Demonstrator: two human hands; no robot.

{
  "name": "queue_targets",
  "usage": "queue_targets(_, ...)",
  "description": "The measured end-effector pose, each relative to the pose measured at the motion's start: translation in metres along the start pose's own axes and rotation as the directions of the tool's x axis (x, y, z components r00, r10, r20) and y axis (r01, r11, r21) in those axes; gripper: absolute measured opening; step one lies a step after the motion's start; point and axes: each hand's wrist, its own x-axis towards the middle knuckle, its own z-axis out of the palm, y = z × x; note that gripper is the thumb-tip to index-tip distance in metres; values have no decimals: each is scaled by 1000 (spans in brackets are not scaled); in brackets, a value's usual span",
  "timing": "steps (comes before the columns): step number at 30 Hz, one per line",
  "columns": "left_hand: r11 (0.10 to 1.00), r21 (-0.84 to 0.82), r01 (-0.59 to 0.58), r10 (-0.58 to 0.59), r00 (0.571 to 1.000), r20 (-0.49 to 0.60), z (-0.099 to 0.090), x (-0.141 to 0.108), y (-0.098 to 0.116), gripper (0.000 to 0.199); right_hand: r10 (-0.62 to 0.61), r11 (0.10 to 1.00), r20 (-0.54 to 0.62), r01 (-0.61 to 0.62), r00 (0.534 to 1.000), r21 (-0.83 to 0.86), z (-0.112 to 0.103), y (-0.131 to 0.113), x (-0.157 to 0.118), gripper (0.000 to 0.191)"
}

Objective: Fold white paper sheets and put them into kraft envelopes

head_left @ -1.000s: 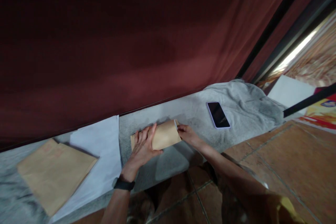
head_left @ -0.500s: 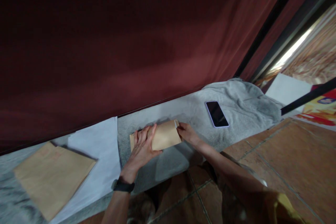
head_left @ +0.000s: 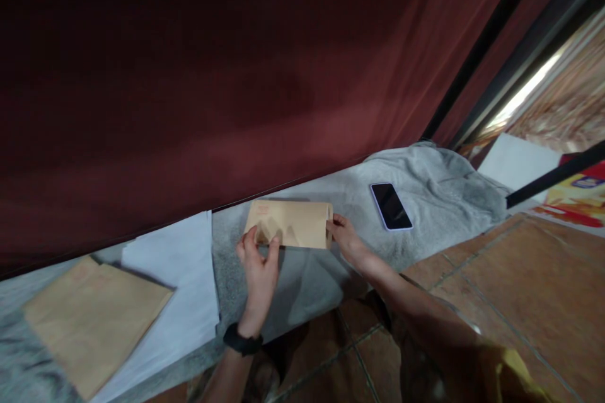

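envelope (head_left: 297,223), a long flat rectangle of tan paper with small red print near its upper left corner, lies before me in the head view on a fuzzy grey cloth (head_left: 439,182). my bare left hand (head_left: 259,264), with a dark band (head_left: 242,340) at the wrist, is at its lower left edge: thumb and fingers stand well apart, tips over the paper, and i cannot tell whether they press on it. my bare right hand (head_left: 345,239) is at the other end, thumb and fingers drawn together in a pinch on the right edge, where a narrow pale strip shows. to the right of that hand, a black-screened phone (head_left: 391,206) with a pale purple rim lies apart on the cloth. on my left, flat white paper sheets (head_left: 189,277) are partly covered by large brown paper envelopes (head_left: 94,321) set at a slant. behind it all rises a dark red wall-like surface (head_left: 283,107); reddish-brown floor tiles (head_left: 510,283) show at the lower right.
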Motion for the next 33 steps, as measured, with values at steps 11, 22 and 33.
queue_targets(11,249,-705,664,-496,713,496,16,-16,16,25,36,985,-21,-32,999,170,18,2,-18,30)
queue_targets(22,284,-619,733,-479,667,570,18,-7,-3,22,98,974,208,-136,973,180,12,-17,-28,23)
queue_targets(33,371,-523,767,-376,639,671,14,-14,4,49,101,992,104,-109,989,65,5,-7,-24,28)
